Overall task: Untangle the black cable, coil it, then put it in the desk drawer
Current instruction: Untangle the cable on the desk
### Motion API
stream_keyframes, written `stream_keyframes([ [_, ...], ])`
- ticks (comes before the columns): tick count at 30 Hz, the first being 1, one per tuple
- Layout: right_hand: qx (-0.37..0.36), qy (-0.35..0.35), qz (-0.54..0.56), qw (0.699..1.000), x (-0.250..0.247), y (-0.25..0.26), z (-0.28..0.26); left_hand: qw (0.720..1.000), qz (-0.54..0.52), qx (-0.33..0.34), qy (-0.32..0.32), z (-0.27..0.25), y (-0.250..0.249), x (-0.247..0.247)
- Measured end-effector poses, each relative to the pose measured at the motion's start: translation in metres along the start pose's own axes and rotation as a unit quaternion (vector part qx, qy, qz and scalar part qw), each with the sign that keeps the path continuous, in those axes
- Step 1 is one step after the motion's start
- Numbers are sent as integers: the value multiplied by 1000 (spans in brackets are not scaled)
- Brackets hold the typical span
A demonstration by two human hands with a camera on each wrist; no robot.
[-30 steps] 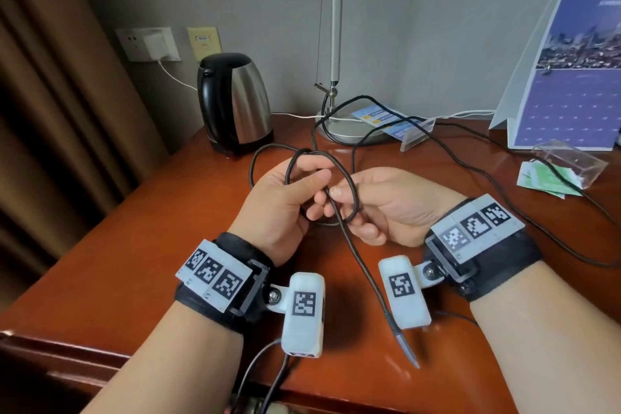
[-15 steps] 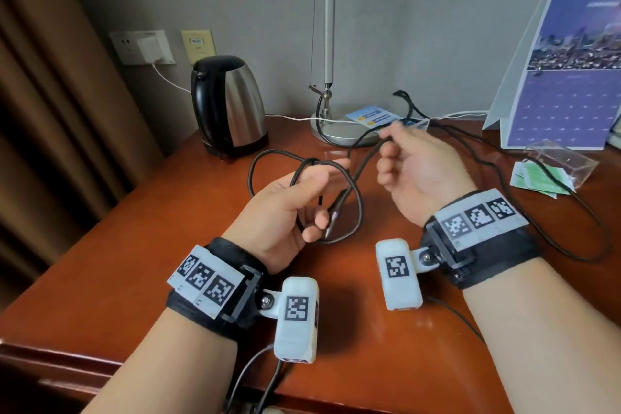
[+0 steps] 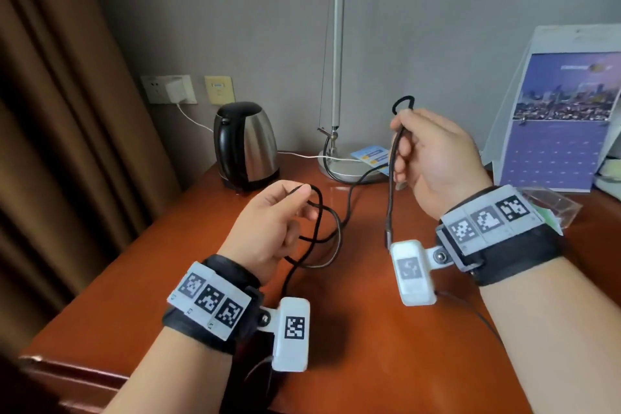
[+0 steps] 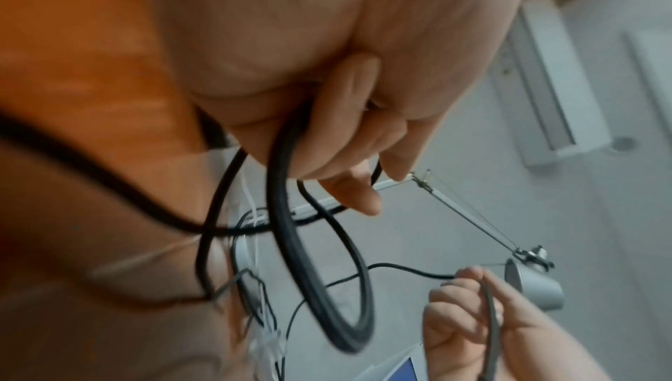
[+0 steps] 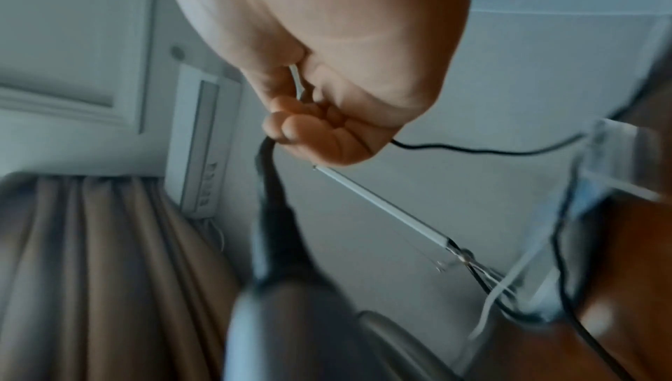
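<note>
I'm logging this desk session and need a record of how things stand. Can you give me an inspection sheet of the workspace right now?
Surface: wooden desk, reddish-brown, glossy.
Job's things: black cable, loops hanging from the left hand, plug end dangling below the right hand; not yet coiled. Drawer: not in view.
Clutter: kettle, lamp base, blue card, calendar stand, clear plastic holder.
Grippers: left hand pinches a cable loop; right hand grips the cable, raised higher.
Cables: white cord from the wall charger runs behind the kettle.
Surroundings: grey wall, brown curtain.
</note>
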State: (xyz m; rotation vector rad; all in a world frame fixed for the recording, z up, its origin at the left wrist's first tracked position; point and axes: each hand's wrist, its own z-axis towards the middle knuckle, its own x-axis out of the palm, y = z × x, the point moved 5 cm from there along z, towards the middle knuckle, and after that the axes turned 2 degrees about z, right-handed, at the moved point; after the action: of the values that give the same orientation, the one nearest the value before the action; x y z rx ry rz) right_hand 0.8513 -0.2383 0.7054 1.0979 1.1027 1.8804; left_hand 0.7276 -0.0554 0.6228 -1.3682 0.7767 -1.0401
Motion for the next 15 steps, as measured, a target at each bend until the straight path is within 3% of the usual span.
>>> stream_keyframes([
  [10,-89,201,-181,959,82,137,-3,983,152,102,-14,-27,-117,-52],
  [15,-119,233,-232,937,107,181,-15,930,333,151,-31,-50,-164,-59],
])
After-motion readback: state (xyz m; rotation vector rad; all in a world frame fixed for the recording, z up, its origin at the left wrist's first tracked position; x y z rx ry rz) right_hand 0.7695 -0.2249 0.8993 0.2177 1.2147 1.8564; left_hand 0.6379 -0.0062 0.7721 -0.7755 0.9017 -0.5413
